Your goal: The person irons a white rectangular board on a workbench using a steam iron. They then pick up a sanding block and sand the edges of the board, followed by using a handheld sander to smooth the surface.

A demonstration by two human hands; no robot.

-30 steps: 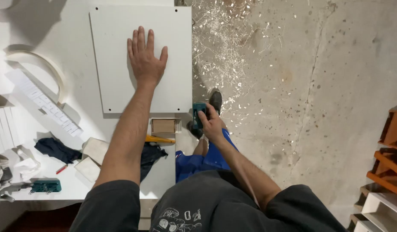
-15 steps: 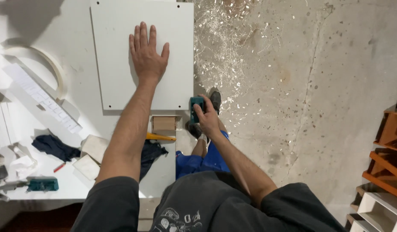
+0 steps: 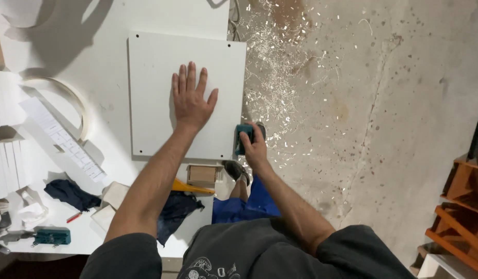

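Two hands were at work in the head view, both around one white panel that lay flat on the white table. The left hand rested palm down on the panel's lower right part, fingers spread wide and flat, holding nothing. The right hand was just off the panel's right edge, near its lower corner, wrapped around a teal power tool pressed against that edge. Below the panel's lower edge sat a small cardboard box, with a yellow handle and a dark blue cloth beside it. Left of the panel lay a long white ruler-like strip and a curved white band. Farther down and left of the panel were another dark cloth, a red pencil and a small teal tool. Right of the panel, pale shavings were scattered over the concrete floor, and orange wooden frames stood well apart at the far right.
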